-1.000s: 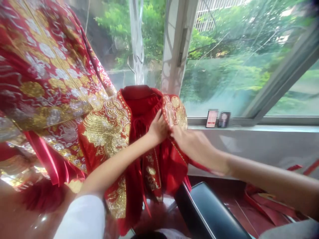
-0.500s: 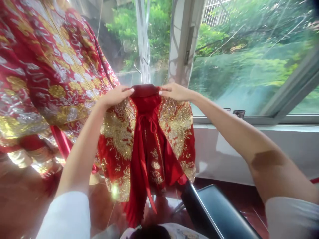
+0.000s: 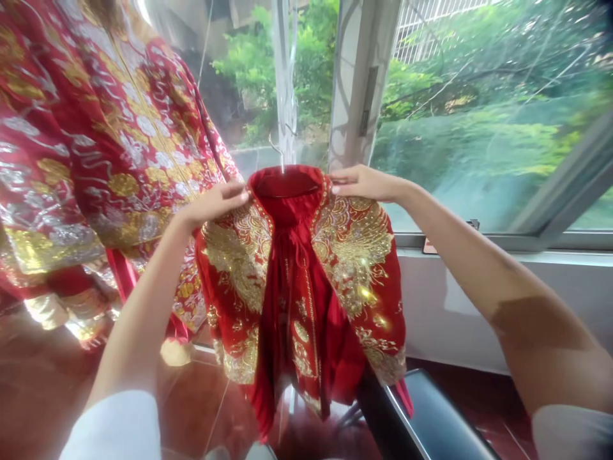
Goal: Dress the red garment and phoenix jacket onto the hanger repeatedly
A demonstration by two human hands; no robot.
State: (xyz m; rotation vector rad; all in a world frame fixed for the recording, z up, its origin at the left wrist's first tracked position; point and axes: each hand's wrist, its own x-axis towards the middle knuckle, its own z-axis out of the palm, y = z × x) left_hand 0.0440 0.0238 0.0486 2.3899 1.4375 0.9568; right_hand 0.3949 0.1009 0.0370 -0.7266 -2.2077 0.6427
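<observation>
In front of me hangs a red jacket (image 3: 357, 275) with gold and silver embroidery, its front parted over red cloth with a thin tie at the neck. A metal hanger hook (image 3: 278, 153) rises out of the stand-up collar. At the left shoulder, beside the collar, my left hand (image 3: 218, 203) grips the fabric between thumb and fingers. My right hand (image 3: 366, 183) pinches the opposite shoulder near the collar in the same way. The cloth hides some of the fingertips.
On the left stands a figure in a red embroidered garment (image 3: 143, 134). A dark, shiny flat-topped piece (image 3: 435, 409) sits below the jacket at lower right. Sliding windows (image 3: 479, 128) with a sill run along the right, above a white wall. The floor (image 3: 191, 409) is reddish tile.
The jacket and both hands have shifted slightly right in view. The collar has tipped so its round opening faces me, and the hands sit a little farther apart.
</observation>
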